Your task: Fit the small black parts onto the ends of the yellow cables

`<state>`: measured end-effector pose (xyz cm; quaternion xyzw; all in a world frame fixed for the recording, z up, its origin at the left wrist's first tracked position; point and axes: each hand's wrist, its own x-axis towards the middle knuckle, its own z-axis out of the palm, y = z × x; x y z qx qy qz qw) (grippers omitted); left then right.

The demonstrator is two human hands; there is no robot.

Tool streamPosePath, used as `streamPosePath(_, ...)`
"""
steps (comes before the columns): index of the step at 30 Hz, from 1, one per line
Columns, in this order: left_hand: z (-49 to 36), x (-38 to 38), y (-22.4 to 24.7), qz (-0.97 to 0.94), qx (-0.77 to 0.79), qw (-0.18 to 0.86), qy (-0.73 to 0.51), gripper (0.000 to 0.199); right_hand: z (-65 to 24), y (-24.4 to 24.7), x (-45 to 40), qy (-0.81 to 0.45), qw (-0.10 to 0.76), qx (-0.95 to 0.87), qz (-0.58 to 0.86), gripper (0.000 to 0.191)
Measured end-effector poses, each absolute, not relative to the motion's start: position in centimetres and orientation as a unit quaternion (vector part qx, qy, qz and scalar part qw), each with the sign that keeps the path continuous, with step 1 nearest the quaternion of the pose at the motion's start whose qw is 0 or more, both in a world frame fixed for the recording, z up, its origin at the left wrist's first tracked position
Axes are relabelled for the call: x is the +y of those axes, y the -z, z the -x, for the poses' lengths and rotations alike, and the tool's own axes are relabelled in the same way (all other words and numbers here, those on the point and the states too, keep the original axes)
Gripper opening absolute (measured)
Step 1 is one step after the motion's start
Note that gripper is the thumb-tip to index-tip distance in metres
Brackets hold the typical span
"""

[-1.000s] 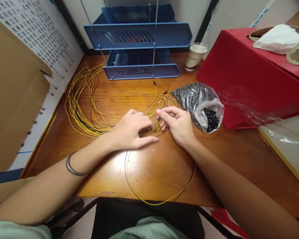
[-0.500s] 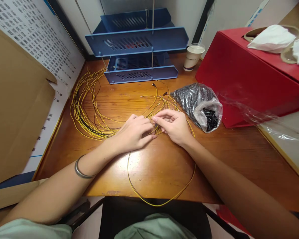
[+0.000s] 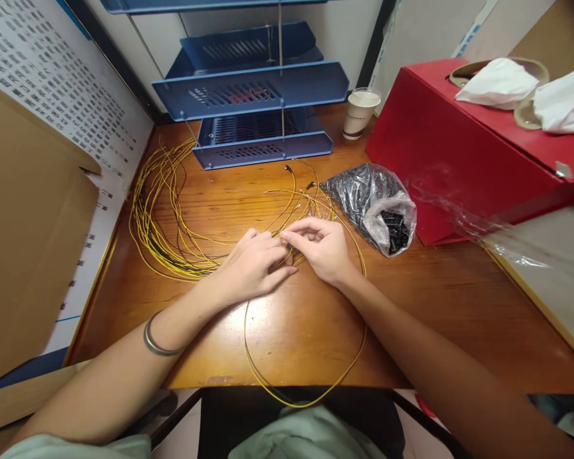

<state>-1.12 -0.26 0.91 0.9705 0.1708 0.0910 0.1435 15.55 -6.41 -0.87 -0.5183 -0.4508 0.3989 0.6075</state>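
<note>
A large loose coil of thin yellow and black wires (image 3: 160,239) lies on the wooden table, its strands running under my left hand (image 3: 256,264). That hand rests on the wires, its fingers curled and closed round something I cannot make out. Close beside it, my right hand (image 3: 323,248) pinches among the wire ends with thumb and forefinger; what is between the fingertips is too small to name. A single wire loop (image 3: 299,405) hangs down past the table's front edge. Wire ends with small black connectors (image 3: 288,169) spread out behind the hands.
Right of the wires lies an open clear bag of black parts (image 3: 380,207). Blue stacked trays (image 3: 263,153) stand at the back, with a paper cup (image 3: 360,115) beside them. A red box (image 3: 459,146) with white tissues is at the right, brown cardboard (image 3: 29,223) at the left.
The whole view has shifted a little, so the trays and box appear lower and further left. Both hands stay together at the wires, with only slight finger movement.
</note>
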Motion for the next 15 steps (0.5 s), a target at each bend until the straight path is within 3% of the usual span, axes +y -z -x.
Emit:
streamPosePath(5, 1.16, -0.19, -1.4, -0.97, 0.159, 0.166, -0.083, 0.029, -15.13, 0.87, -6.14, -0.356, 0.616, -0.425, 0.56, 0.017)
streamPosePath(15, 0.72, -0.64, -1.06, -0.974, 0.163, 0.134, -0.079, 0.029, -15.3, 0.89, -6.26, -0.204, 0.718, -0.312, 0.588, 0.017)
